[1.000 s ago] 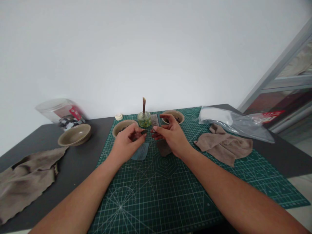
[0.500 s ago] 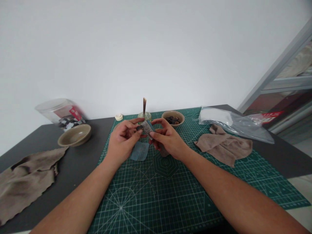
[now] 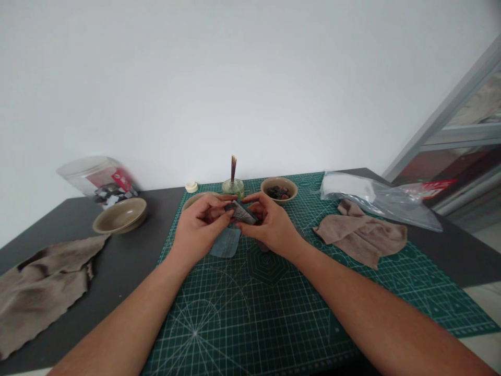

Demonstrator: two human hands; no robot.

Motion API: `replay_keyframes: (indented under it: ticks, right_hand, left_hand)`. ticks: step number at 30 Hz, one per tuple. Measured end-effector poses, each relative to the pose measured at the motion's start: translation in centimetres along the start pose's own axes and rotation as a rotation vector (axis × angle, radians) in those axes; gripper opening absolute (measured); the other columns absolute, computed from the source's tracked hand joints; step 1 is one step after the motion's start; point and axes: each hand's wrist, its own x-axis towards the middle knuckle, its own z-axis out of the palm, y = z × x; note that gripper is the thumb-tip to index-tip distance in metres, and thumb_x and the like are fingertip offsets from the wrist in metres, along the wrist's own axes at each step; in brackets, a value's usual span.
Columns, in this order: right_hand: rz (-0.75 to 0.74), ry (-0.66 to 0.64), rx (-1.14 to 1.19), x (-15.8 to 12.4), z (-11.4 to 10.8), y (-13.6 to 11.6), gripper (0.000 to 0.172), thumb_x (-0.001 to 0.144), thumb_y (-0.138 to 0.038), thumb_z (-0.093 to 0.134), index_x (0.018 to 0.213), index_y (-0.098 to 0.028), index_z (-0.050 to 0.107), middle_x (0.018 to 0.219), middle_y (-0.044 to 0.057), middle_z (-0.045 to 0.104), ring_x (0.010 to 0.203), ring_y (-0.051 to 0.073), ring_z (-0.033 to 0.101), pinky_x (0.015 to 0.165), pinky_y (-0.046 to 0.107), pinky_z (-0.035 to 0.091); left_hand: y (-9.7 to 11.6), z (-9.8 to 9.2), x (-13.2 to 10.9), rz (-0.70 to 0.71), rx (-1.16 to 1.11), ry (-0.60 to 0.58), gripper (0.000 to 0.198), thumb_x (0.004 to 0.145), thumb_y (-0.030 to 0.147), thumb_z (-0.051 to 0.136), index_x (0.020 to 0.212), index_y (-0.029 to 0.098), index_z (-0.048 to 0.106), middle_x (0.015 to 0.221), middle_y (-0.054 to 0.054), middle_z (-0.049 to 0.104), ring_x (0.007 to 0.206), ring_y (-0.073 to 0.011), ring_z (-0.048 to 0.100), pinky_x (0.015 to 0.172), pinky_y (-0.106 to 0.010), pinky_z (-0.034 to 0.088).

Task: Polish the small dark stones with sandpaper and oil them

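Note:
My left hand point(image 3: 199, 230) and my right hand point(image 3: 272, 225) meet above the far middle of the green cutting mat point(image 3: 258, 308). Both pinch a small dark grey strip point(image 3: 241, 212) between their fingertips; it looks like a piece of sandpaper. Something small may sit in my left fingertips under the strip, but I cannot make it out. A blue-grey sheet point(image 3: 226, 243) lies flat on the mat just below my hands. Part of another dark sheet shows under my right hand.
Behind my hands stand a small glass jar with a brush point(image 3: 233, 184), a bowl of dark pebbles point(image 3: 278, 189) and another bowl point(image 3: 193, 199). A tan bowl point(image 3: 120, 215) and a tipped plastic jar point(image 3: 97, 181) are left. Brown cloths point(image 3: 362, 233) point(image 3: 41, 284) and a plastic bag point(image 3: 376, 197) lie nearby.
My right hand picked the dark strip up from beside the glass jar and brought it to my left hand. Both hands now hold it, turned flatter than half a second ago.

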Motion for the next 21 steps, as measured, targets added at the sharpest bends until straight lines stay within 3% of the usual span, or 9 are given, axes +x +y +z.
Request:
replay_keyframes:
  ticks: [5,7,10,12,16,21]
  right_hand:
    - [-0.085,0.112,-0.265,0.0,-0.3,-0.3,0.014,0.079,-0.025,0.068,0.092,-0.022,0.068,0.086,0.001,0.071,0.076,0.017,0.064,0.070,0.030,0.048]
    - [-0.133,0.167,-0.307,0.0,-0.5,-0.7,0.004,0.079,-0.025,0.068,0.081,-0.021,0.067,0.100,0.004,0.073,0.089,0.020,0.066,0.080,0.034,0.050]
    - [-0.228,0.293,-0.357,0.0,-0.7,-1.1,0.009,0.077,-0.021,0.069,0.071,-0.022,0.062,0.113,0.005,0.072,0.106,0.023,0.064,0.096,0.041,0.047]
    - [-0.242,0.340,-0.386,-0.2,-0.6,-1.3,0.006,0.079,-0.019,0.066,0.075,-0.023,0.064,0.104,0.003,0.074,0.100,0.023,0.066,0.094,0.040,0.049]
    - [-0.227,0.209,-0.438,-0.6,-0.2,-1.2,0.027,0.085,-0.019,0.059,0.108,-0.029,0.070,0.103,0.001,0.076,0.092,0.021,0.070,0.087,0.036,0.053]
    - [-0.300,0.045,-0.546,-0.7,0.1,-0.9,0.041,0.090,-0.019,0.053,0.128,-0.033,0.064,0.128,-0.002,0.067,0.114,0.020,0.066,0.101,0.038,0.051]
  left_hand:
    - [-0.2,-0.1,-0.1,0.031,0.028,0.022,0.014,0.074,0.022,0.074,0.080,0.019,0.062,0.108,-0.007,0.072,0.101,-0.0221,0.069,0.087,-0.041,0.059]
    - [-0.2,-0.2,0.0,0.072,0.093,0.040,0.012,0.075,0.023,0.074,0.080,0.019,0.064,0.106,-0.007,0.072,0.100,-0.0215,0.068,0.089,-0.041,0.057]
    - [-0.1,-0.4,0.2,0.108,0.172,0.119,0.012,0.074,0.025,0.075,0.078,0.019,0.065,0.095,-0.005,0.071,0.090,-0.0183,0.068,0.084,-0.036,0.057]
    - [-0.1,-0.2,0.2,0.068,0.167,0.130,0.013,0.074,0.026,0.075,0.082,0.019,0.066,0.087,-0.003,0.069,0.079,-0.0155,0.067,0.075,-0.032,0.058]
    - [-0.1,0.4,0.0,0.028,0.097,0.089,0.019,0.072,0.026,0.075,0.085,0.018,0.064,0.085,-0.002,0.070,0.071,-0.0133,0.066,0.068,-0.028,0.057]
    - [-0.2,0.5,-0.3,0.003,0.244,0.093,0.014,0.074,0.025,0.073,0.084,0.018,0.066,0.077,-0.001,0.071,0.068,-0.0137,0.066,0.065,-0.026,0.056]
